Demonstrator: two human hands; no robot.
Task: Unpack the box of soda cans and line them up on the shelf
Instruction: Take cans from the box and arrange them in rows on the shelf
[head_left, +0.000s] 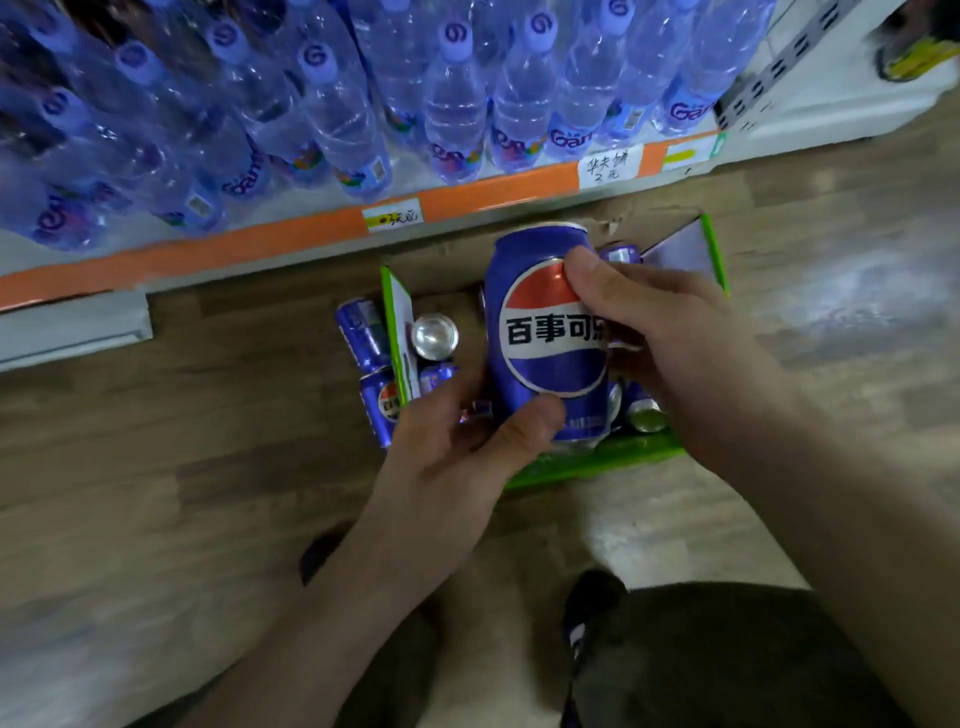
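Observation:
A blue soda can (540, 312) with a red, white and blue round logo is held above the box. My left hand (457, 457) grips its lower end, thumb across the front. My right hand (649, 322) holds its upper right side, fingers curled round it. Below sits a green cardboard box (597, 460) on the floor, with several more blue cans (434, 338) inside. Two cans (363, 332) lie on the floor just outside the box's left wall.
A shelf (260, 244) with an orange price strip runs across the top, packed with clear blue-capped water bottles (457, 104). The floor (156, 441) is wood-patterned. My knees and dark shoes (592, 603) show at the bottom.

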